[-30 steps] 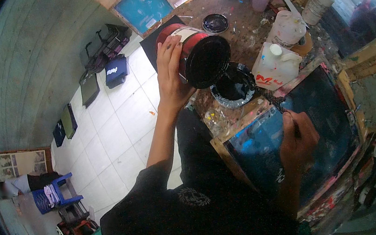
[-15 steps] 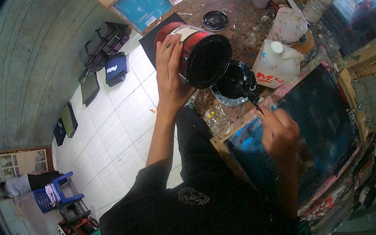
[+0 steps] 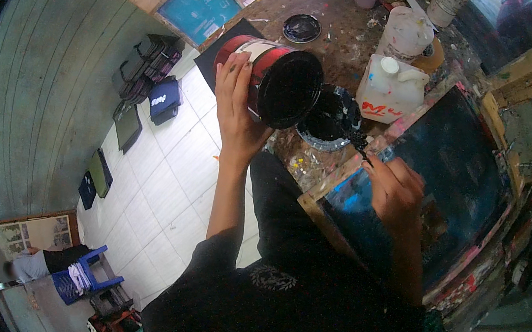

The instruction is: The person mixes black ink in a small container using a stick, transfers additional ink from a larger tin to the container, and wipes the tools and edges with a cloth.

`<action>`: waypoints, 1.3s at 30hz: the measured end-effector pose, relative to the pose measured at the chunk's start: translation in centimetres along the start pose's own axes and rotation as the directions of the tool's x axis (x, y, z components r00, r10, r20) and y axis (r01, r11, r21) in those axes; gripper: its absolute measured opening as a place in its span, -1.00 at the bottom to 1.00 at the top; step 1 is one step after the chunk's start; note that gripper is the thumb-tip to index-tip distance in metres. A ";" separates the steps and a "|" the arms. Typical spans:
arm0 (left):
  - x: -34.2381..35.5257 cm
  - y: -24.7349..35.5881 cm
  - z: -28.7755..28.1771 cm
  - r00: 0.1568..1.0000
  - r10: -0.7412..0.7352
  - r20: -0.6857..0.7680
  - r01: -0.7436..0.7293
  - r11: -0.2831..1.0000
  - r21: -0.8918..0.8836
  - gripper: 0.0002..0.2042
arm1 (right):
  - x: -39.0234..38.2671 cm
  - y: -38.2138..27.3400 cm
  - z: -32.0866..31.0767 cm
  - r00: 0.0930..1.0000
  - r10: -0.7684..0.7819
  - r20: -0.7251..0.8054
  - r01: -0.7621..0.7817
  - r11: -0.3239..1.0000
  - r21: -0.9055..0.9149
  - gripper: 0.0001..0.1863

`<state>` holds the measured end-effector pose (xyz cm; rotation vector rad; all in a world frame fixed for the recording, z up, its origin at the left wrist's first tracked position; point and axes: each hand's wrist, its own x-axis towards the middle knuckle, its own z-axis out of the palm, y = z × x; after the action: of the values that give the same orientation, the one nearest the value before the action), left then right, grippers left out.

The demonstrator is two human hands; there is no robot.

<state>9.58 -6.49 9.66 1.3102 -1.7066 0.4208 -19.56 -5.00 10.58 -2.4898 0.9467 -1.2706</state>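
L hand (image 3: 238,93) clamped on tipped red can (image 3: 277,78), mouth twd paint tub (image 3: 325,144) at can's 4 o'clock. R hand (image 3: 397,187), apart from L, has swung twd 9 o'clock vs 1 s ago; pinches black-coated tool (image 3: 360,143) by tub's 4 o'clock rim, so can + tool both at tub.

Red can (image 3: 275,82) (interior black): gripped by left hand (image 3: 239,110), tilted rightward. Black-smeared tub (image 3: 323,144): upright, between the hands. Black-coated tool (image 3: 360,144): gripped by right hand (image 3: 399,190).
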 end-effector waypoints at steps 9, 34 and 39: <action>0.2 0.0 -0.1 1.000 0.025 -0.017 -0.025 1.000 0.001 0.03 | -0.5 0.5 0.0 0.995 -0.069 -0.077 0.073 0.996 0.048 -0.65; 0.1 0.1 -0.3 1.000 -0.005 -0.021 0.005 1.000 0.005 0.01 | -0.5 0.2 -1.2 0.997 -0.081 0.018 0.082 0.996 -0.043 -0.72; 0.2 0.0 -0.4 1.000 -0.001 -0.022 0.001 1.000 0.016 0.00 | -0.6 0.2 -1.2 0.998 -0.057 0.012 0.057 0.998 -0.022 -0.77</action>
<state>9.74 -6.32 9.98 1.3135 -1.6869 0.4480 -20.87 -4.71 10.86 -2.5555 0.8985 -1.2673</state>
